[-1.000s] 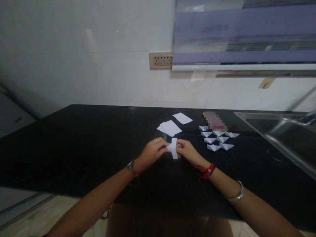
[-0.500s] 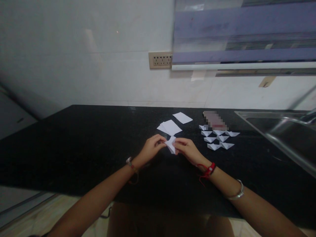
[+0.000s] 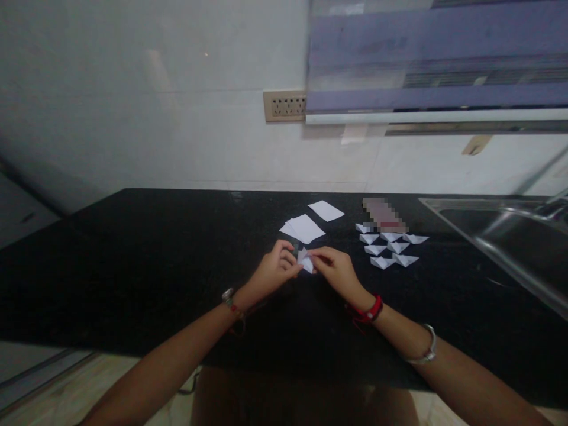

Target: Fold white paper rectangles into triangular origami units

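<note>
My left hand (image 3: 275, 271) and my right hand (image 3: 336, 269) meet over the black countertop (image 3: 133, 260), both pinching one small white folded paper piece (image 3: 305, 261) between their fingertips. The paper is mostly hidden by my fingers. Just beyond my hands lies a small stack of white paper rectangles (image 3: 303, 229), with a single sheet (image 3: 326, 210) farther back. To the right sit several finished folded white triangles (image 3: 390, 247) in rows.
A blurred-out object (image 3: 384, 215) lies behind the triangles. A steel sink (image 3: 510, 242) is set into the counter at the right. On the tiled wall there is a socket plate (image 3: 284, 106), and a purple-and-white shelf (image 3: 435, 65) hangs above.
The paper strip, long and upright a second ago, has been folded down into a small compact piece between my fingers. Both hands stayed in place, drawing slightly closer.
</note>
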Demonstrator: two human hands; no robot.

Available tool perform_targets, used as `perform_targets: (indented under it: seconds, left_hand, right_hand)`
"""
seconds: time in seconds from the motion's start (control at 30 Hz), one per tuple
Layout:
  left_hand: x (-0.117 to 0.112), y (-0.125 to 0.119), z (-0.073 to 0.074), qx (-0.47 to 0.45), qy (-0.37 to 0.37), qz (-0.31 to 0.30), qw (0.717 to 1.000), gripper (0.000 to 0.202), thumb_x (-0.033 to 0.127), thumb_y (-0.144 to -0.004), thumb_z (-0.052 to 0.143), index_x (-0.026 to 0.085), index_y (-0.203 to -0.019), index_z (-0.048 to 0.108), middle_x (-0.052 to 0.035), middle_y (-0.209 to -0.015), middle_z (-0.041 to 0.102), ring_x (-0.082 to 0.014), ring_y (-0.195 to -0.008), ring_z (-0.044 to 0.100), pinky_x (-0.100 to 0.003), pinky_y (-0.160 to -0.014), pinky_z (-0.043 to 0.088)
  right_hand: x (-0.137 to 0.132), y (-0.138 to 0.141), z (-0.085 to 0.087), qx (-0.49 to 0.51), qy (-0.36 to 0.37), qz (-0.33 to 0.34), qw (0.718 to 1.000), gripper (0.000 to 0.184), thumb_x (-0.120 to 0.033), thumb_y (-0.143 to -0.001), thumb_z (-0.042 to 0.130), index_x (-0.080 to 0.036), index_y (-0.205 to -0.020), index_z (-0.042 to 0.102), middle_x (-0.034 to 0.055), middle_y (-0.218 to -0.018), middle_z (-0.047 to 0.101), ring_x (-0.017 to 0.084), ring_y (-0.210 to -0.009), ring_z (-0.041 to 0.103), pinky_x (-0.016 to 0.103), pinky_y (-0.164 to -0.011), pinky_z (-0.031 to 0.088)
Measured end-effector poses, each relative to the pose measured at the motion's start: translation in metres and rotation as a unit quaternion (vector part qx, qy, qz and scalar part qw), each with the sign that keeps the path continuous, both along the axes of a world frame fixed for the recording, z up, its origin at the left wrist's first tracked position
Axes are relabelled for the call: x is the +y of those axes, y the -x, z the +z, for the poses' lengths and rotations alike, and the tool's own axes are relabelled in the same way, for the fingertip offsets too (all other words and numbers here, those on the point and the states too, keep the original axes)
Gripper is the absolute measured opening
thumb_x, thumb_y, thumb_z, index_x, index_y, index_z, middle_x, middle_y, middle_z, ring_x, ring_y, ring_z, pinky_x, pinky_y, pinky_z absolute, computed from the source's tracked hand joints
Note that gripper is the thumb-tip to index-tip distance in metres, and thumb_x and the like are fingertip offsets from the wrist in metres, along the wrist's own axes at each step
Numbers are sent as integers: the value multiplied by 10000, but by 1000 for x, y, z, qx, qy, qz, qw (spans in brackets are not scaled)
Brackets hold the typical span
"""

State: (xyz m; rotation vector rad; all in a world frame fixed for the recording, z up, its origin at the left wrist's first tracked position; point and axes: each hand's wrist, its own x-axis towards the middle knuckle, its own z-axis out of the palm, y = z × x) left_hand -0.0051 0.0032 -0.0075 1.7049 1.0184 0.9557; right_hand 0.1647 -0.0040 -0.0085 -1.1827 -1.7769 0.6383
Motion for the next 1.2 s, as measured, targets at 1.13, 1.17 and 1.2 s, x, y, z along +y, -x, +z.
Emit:
perform_targets:
  seconds: [1.13, 1.17, 1.2]
  left_hand:
    - [-4, 2, 8, 4, -122, 31, 992, 279, 116, -681, 525, 163, -947, 455, 1, -778, 523, -66, -622, 480, -152, -496, 343]
    - [-4, 2, 8, 0, -113, 21, 993, 274, 121, -681, 529, 161, -942, 456, 2, -774, 514, -64, -618, 472, -152, -496, 341]
    - [-5, 2, 9, -6, -102, 10, 995, 268, 129, -682, 534, 160, -936, 457, 4, -769, 503, -61, -614, 464, -151, -494, 336]
  right_hand:
    - [-14, 4, 16, -74, -194, 78, 975, 239, -87, -786, 435, -176, -950, 584, 61, -875, 565, 141, -833, 521, 271, -730, 436]
    - [-15, 4, 15, -77, -197, 82, 974, 242, -84, -785, 434, -176, -948, 585, 62, -875, 563, 141, -832, 520, 271, -727, 436]
    - [-15, 4, 15, -81, -200, 85, 973, 248, -79, -783, 430, -175, -948, 588, 63, -877, 559, 142, -832, 517, 271, -722, 436]
